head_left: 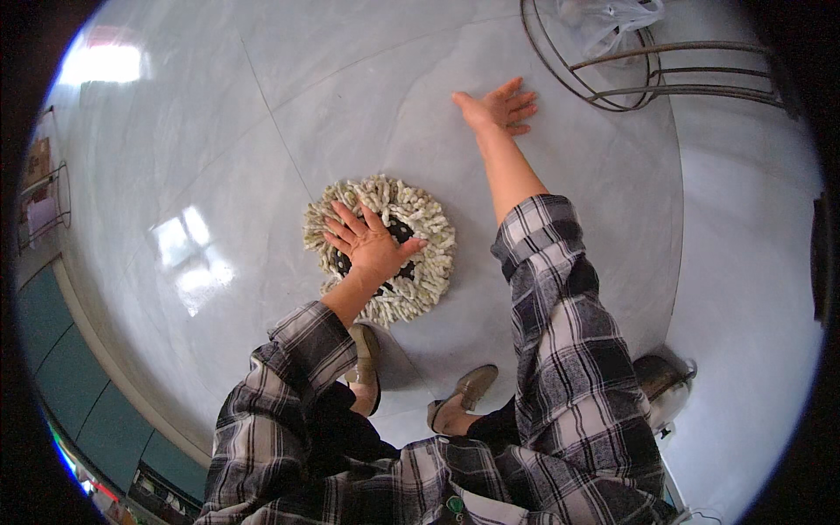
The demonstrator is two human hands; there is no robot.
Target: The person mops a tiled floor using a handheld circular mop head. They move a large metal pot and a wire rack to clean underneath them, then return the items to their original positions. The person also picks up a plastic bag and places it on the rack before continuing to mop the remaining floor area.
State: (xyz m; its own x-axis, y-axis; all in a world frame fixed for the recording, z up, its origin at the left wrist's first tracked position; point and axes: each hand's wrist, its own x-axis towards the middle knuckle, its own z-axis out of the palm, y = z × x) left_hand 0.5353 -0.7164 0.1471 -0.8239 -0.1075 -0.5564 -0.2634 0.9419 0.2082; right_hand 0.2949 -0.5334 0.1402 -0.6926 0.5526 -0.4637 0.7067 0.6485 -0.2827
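A round mop head (426,289) with pale, shaggy yarn strands and a black centre with light spots lies on the grey floor. Over its centre and upper left strands is my left hand (374,246), palm down with fingers spread; whether it presses on the mop head I cannot tell. My right hand (502,110) is stretched out to the upper right, fingers apart and holding nothing, away from the mop head and close to a round metal rack.
The metal rack (617,108) stands at the upper right with a clear plastic bag (610,26) by it. My shoes (482,384) are below the mop head. Teal cabinets (79,374) line the lower left, a wire rack (49,197) the far left. A metal pot-like object (663,387) sits at the lower right.
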